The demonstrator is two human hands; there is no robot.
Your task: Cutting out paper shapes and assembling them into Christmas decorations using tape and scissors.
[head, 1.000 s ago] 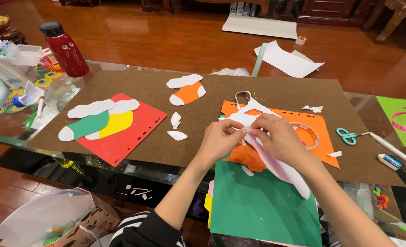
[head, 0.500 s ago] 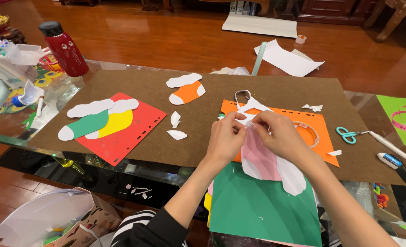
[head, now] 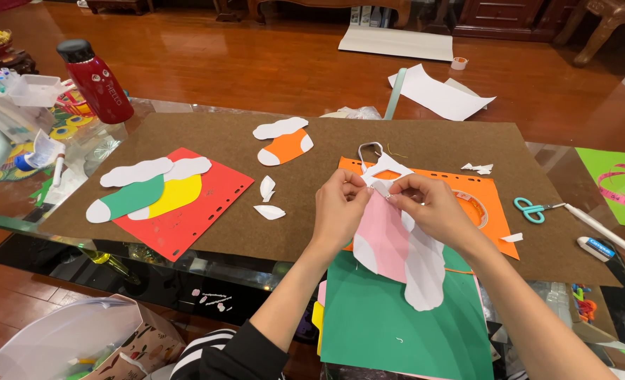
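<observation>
Head view: brown mat (head: 397,141) covers glass desk (head: 16,225); bare mat between orange stocking (head: 284,146) and hands. Scissors (head: 530,209) right of mat centre. Since earlier frame, pink-and-white stocking (head: 397,250) hangs lower, more unfolded. Left hand (head: 340,207) and right hand (head: 432,207) pinch its top, over orange sheet (head: 481,204).

Orange sheet (head: 483,184) partly under hands
</observation>
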